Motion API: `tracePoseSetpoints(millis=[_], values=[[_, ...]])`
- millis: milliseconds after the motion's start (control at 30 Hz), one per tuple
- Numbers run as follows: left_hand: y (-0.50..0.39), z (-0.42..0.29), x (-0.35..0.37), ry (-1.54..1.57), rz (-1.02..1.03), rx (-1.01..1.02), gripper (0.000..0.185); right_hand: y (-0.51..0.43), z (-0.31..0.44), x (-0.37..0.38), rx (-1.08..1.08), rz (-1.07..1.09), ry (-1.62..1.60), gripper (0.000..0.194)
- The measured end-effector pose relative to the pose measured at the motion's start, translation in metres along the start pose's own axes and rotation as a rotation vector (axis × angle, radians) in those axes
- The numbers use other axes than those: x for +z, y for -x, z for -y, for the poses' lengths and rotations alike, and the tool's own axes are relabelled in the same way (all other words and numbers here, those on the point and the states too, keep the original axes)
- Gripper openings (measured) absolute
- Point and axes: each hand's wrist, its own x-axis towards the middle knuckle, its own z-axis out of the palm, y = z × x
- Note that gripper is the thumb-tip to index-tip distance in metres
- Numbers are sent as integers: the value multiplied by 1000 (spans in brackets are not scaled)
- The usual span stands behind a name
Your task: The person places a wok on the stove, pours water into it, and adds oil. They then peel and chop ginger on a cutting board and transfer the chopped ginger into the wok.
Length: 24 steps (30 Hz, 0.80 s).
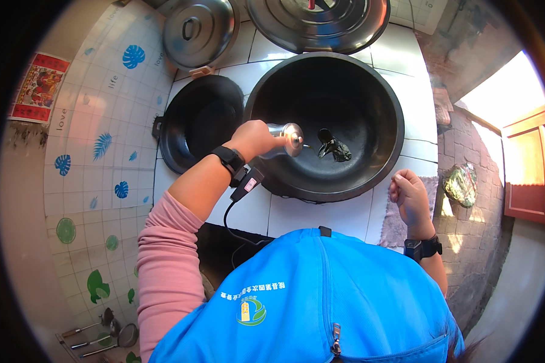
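My left hand (253, 138) grips a small shiny oil pot (293, 139) with a metal lid and a thin spout. It is tilted over the large dark wok (393, 102), its spout pointing right. A glossy streak of what looks like oil (334, 147) lies on the wok's inner wall and bottom. My right hand (408, 195) hangs beyond the wok's lower right rim, above a greyish-pink cloth (389, 224). Its fingers are curled in, and nothing shows in them.
A smaller black pan (175, 136) sits left of the wok on the white tiled stovetop (295, 218). Two metal lids (200, 34) lean behind. A black plug-like box with a cable (247, 183) lies by the wok's near edge. Ladles and a strainer (127, 336) hang lower left.
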Motion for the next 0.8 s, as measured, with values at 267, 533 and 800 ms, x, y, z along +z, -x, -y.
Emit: tracePoseSetpoints(millis=[267,533,800], values=[[15,-19,0,50,155,70,66,11,-9,-7,-1,22,-25,8],[-10,-76,0,65,62,153,56,9,-11,-3,8,60,-43,7],[-51,-106,-12,105,-54,109,65,1,-14,-1,72,74,-24,8]])
